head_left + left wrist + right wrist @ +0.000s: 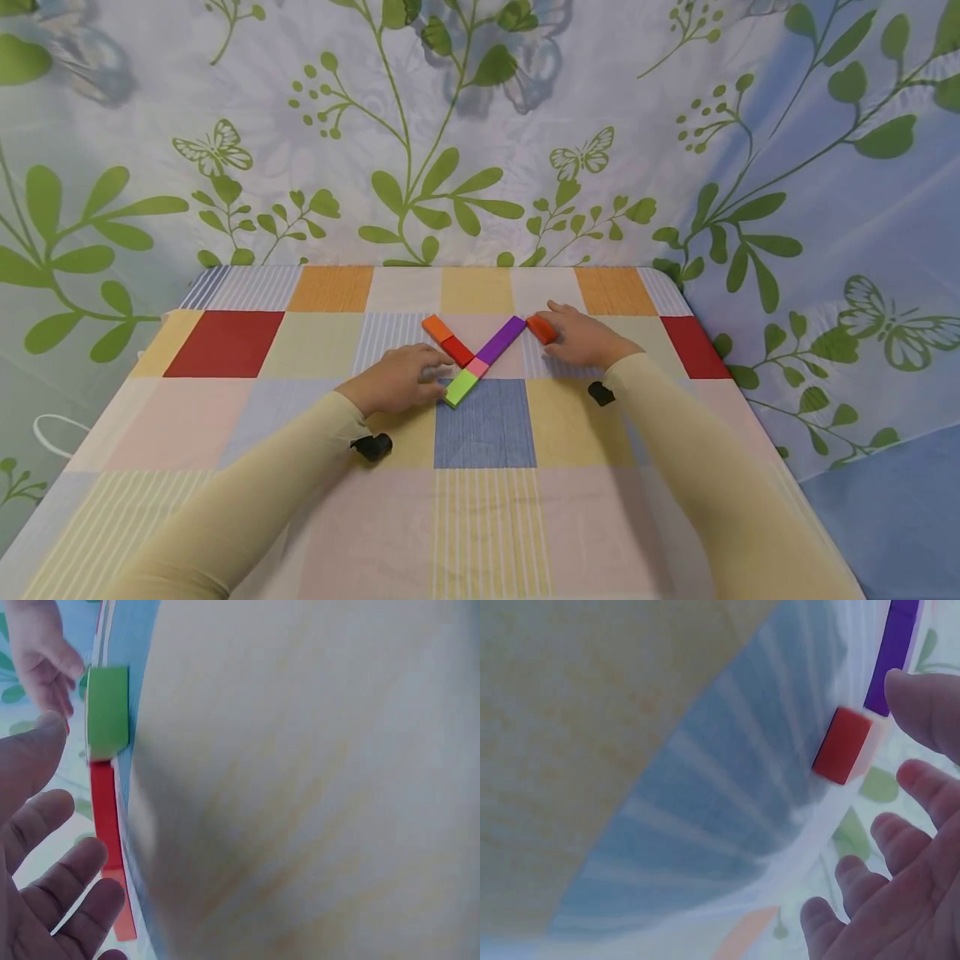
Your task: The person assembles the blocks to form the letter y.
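Near the middle of the patchwork cloth, coloured blocks form a V. One arm has an orange block (435, 327) and a red block (457, 351); the other has a purple piece (502, 339), a pink block (477, 367) and a light green block (461, 387). My left hand (401, 379) hovers beside the green and red blocks, fingers apart and holding nothing. At the purple piece's far end stands an orange-red block (844, 745). My right hand (588, 335) is around that block's right side, fingers loosely spread; the right wrist view shows no grip on it.
The patchwork tablecloth (483, 425) covers the table. Behind it hangs a curtain (300, 150) printed with leaves and butterflies, which continues along the right side. A white cord (56, 417) loops at the table's left edge.
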Demonstrator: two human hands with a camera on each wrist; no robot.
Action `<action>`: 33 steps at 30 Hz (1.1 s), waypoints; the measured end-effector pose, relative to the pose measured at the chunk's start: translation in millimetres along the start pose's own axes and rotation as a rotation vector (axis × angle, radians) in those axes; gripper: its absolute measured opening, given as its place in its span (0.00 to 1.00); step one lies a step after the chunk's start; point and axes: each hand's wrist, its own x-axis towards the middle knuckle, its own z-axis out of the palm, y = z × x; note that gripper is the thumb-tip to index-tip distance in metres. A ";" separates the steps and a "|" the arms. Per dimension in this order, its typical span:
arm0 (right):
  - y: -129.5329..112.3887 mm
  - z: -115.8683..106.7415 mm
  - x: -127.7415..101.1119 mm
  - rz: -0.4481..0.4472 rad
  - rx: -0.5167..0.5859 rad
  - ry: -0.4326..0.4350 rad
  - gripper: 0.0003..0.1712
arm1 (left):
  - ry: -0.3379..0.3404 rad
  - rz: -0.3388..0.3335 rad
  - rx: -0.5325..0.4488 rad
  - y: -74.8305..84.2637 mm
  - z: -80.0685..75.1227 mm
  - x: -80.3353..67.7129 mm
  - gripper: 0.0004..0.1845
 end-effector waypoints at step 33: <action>-5.3 0.2 12.9 0.068 -0.020 -0.092 0.41 | -0.111 -0.158 0.026 -39.2 -38.6 30.6 0.32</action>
